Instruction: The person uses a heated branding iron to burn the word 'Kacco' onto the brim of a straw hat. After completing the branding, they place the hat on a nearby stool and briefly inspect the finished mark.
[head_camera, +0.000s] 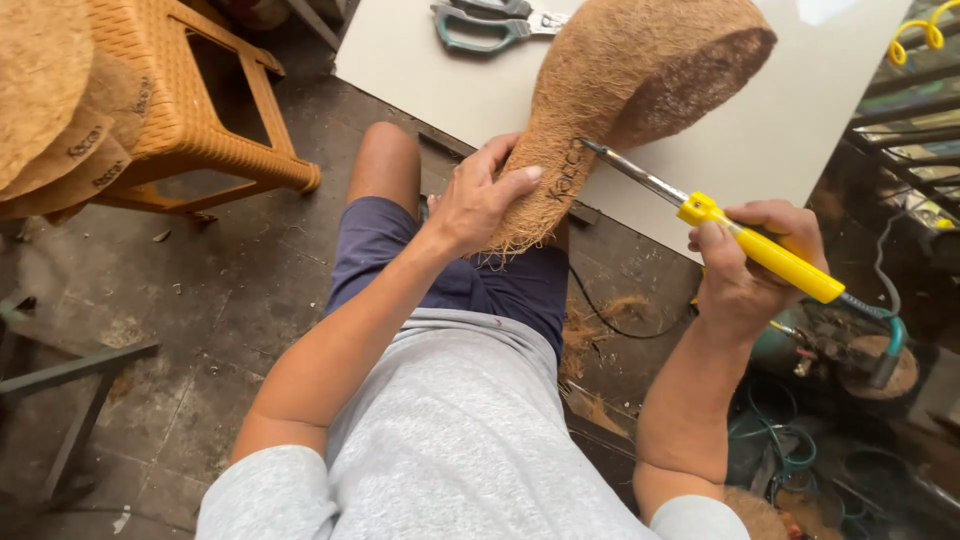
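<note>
Your left hand (478, 198) grips the coir pot's (620, 90) narrow end at 12 o'clock — fingers wrapped; your right hand (750, 265) is closed around the yellow-handled soldering iron (740, 240), tip touching the coir.

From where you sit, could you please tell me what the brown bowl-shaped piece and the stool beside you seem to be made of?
The bowl-shaped piece under the left hand looks like pressed coconut fibre: matt brown, hairy, frayed at the edge. The stool looks like moulded plastic with a woven rattan pattern, orange-tan and slightly glossy; real rattan cannot be ruled out.
</note>
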